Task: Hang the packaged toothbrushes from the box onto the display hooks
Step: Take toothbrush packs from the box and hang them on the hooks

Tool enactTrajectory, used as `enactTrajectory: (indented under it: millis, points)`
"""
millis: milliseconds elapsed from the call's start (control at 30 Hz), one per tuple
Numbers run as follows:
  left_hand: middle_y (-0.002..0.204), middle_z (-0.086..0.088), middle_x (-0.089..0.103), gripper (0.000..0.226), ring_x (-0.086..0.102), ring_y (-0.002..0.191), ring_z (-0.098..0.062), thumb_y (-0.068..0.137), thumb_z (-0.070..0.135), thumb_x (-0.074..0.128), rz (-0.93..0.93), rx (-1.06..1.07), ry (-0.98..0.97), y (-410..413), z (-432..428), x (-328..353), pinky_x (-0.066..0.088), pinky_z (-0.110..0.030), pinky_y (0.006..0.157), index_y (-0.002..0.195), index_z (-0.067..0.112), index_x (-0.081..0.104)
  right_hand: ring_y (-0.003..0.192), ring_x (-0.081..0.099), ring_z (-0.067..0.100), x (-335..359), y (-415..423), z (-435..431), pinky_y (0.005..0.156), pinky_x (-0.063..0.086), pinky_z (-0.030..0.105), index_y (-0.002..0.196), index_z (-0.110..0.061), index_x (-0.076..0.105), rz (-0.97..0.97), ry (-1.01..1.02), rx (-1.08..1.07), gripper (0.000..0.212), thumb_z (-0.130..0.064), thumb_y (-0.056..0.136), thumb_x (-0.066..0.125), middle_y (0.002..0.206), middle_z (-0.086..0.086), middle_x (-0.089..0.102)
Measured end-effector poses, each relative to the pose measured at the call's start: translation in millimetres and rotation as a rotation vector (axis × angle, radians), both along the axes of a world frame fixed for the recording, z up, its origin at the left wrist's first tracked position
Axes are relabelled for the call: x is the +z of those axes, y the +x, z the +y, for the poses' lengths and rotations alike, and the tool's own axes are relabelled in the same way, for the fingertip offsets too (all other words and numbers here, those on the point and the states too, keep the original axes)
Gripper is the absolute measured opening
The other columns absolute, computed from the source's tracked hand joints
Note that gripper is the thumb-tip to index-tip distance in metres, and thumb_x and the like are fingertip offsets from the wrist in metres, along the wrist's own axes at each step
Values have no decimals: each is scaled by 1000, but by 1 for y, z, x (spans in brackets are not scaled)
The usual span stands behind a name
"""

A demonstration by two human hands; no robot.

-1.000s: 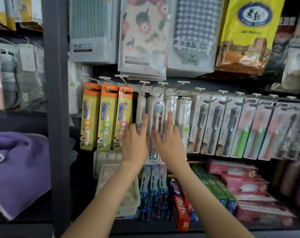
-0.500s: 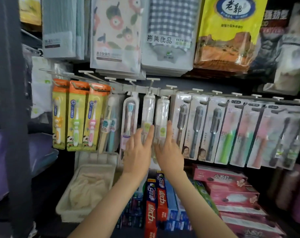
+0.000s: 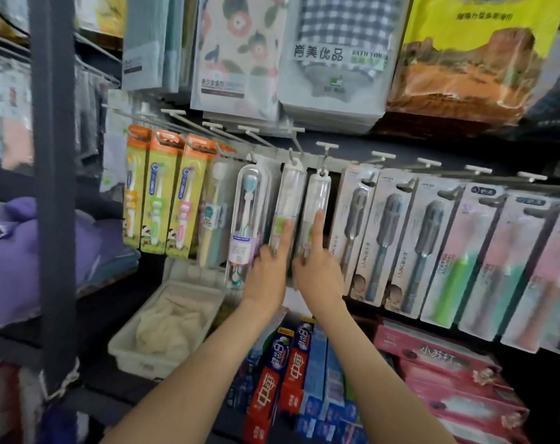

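Toothbrushes (image 3: 317,213) hung, touching index fingers (image 3: 318,225) | both hands' fingers open, gripping nothing

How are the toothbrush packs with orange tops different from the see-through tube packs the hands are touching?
The orange-topped packs are flat yellow cards with cartoon pictures; the clear tube packs are rounded and see-through. No hand is on the orange-topped packs, while the left hand and right hand touch the tubes. Both kinds hang from hooks.
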State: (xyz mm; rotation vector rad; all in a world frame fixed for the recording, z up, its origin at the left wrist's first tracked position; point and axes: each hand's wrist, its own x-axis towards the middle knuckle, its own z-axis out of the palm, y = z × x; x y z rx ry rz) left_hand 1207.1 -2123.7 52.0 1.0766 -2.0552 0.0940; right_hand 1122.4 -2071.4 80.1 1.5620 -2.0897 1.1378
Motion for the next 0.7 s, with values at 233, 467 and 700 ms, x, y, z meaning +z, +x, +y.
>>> enactTrajectory:
  millis: [233,467,700]
  points:
    - [155,-25,13,99,19,143,-38,92,11,58,48,-10,-31,-3,17,-2,36,-47,109,145,26,-24,68,56,19,-1,-1,14,57,49,34,148,-30,-23,-56,46,44,81,-31,100,42,97,9,62]
    - [135,-27,45,80,51,116,-41,74,2,74,181,-140,-442,-37,38,4,48,-46,95,144,13,36,109,48,35,-15,-49,70,89,47,49,150,-7,23,237,-444,-193,81,-3,82,66,130,21,47]
    - [131,-24,48,90,59,107,-37,70,1,80,239,-204,-303,-85,51,27,56,-39,79,146,21,37,110,46,45,7,-101,98,87,43,52,151,-15,26,168,-413,-393,73,-11,88,64,138,28,39]
